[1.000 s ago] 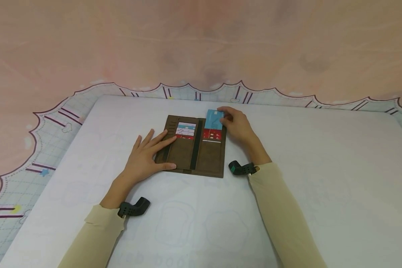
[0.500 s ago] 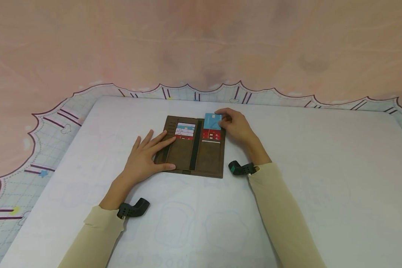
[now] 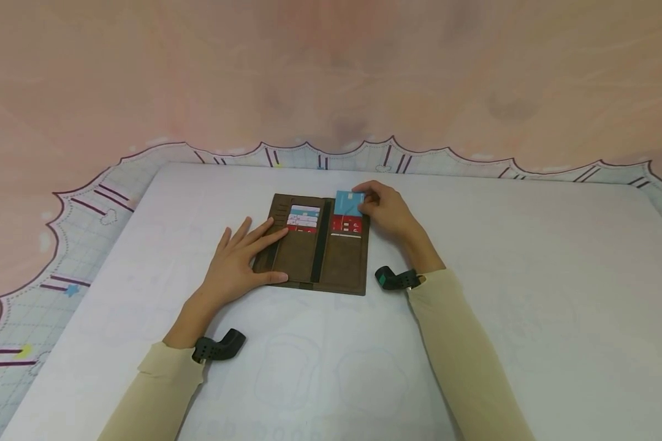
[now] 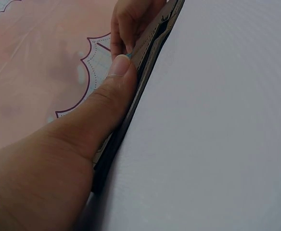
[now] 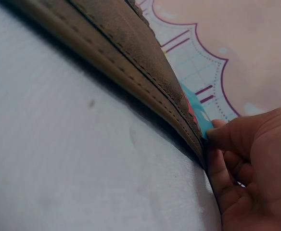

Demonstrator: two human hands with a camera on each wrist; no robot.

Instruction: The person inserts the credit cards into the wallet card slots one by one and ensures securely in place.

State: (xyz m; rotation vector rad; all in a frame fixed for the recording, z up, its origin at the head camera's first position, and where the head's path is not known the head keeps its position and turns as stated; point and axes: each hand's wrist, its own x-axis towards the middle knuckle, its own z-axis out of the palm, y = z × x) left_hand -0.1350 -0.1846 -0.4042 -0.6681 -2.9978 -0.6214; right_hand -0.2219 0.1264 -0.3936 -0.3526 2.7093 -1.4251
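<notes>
A brown stitched wallet [image 3: 344, 266] lies spread flat on the white tabletop, a dark band down its middle. Spread fingers and thumb of my left hand [image 3: 232, 263] rest on its left panel. At the top of the right panel my right hand [image 3: 388, 208] pinches a blue card [image 3: 347, 202] by its right edge. That card stands partly out of the wallet, its lower end behind a red card [image 3: 346, 224]. Several cards [image 3: 304, 217] fill the left panel's slots. The right wrist view shows thumb and finger on the blue card [image 5: 205, 125].
The white tabletop [image 3: 529, 275] extends around the wallet on all sides. A patterned cloth border [image 3: 105, 190] with scalloped edges runs along the back and left. Black wrist cameras sit on both wrists, the left one [image 3: 220, 346] just above the table.
The blue card has slid down toward the wallet with my right hand, and less of it sticks out above the red card. My left hand stays in place on the wallet.
</notes>
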